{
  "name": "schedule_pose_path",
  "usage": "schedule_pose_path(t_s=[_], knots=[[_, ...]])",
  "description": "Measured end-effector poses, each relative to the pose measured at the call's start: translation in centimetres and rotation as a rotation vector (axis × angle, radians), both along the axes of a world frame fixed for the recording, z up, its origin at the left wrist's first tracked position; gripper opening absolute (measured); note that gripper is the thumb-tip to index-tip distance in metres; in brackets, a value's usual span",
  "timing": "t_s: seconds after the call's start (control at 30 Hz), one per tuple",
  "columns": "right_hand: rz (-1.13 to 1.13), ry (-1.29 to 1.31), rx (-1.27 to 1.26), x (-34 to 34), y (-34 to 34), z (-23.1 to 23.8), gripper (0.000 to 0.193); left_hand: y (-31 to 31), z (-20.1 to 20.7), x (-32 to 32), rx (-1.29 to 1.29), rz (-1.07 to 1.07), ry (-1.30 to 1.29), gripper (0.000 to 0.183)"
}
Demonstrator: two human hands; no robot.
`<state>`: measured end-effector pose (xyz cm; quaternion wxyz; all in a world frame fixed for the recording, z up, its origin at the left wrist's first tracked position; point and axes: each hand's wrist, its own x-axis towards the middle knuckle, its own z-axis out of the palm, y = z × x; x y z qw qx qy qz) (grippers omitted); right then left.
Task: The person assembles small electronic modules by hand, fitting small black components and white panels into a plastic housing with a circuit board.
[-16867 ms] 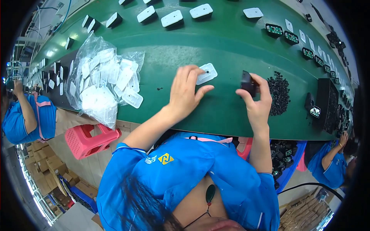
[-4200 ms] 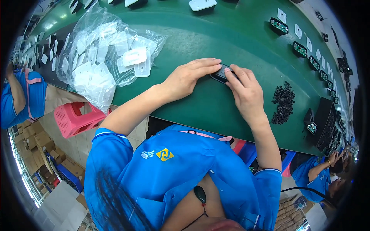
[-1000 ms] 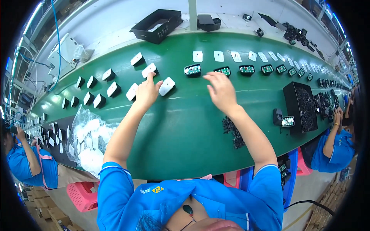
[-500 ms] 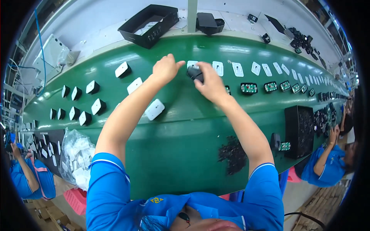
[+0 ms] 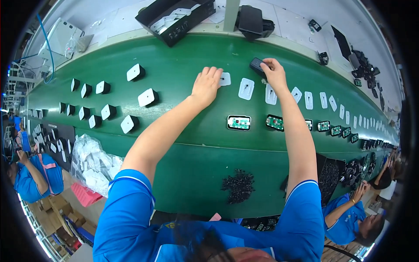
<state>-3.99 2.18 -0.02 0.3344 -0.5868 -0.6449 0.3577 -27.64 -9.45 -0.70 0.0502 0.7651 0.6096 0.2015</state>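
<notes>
My left hand (image 5: 206, 86) is at the middle of the green bench, its fingers closed at the left edge of a white cover plate (image 5: 225, 79) that has a small dark piece on it. Farther right and back, my right hand (image 5: 274, 75) grips a black plastic casing (image 5: 258, 66) between thumb and fingers, over the row of plates. Another white plate (image 5: 246, 89) lies between the hands. Below them sits an open casing with a green circuit board (image 5: 239, 122), and a second such casing (image 5: 274, 122) stands beside my right forearm.
Black casings with white tops (image 5: 148, 97) stand at left. More plates (image 5: 308, 100) and open casings run off right. Small black parts (image 5: 238, 186) are heaped near me. A bag of white pieces (image 5: 94, 163) lies left, a black box (image 5: 174, 26) behind. Co-workers sit on both sides.
My right hand has carried the black casing right and away from the plate. My left hand has come down onto that plate's edge. The whole view has shifted.
</notes>
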Motion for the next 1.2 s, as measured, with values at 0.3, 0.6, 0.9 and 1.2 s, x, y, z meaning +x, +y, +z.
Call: schedule_pose_path(t_s=[0.3, 0.6, 0.9, 1.2], knots=[[0.185, -0.530, 0.294, 0.2, -1.3, 1.2, 0.040, 1.9, 0.6, -2.5, -0.047, -0.279, -0.083, 0.048], [0.425, -0.307, 0.399, -6.6, -6.4, 4.5, 0.038, 0.3, 1.2, -3.8, -0.070, -0.029, -0.652, 0.048], [0.578, -0.358, 0.340, -8.6, -6.4, 3.3, 0.039, -0.2, 0.9, -4.6, -0.197, -0.043, -0.664, 0.050], [0.598, -0.408, 0.344, -9.7, -6.4, 2.8, 0.037, -0.5, 1.0, -5.8, -0.210, -0.092, -0.508, 0.062]])
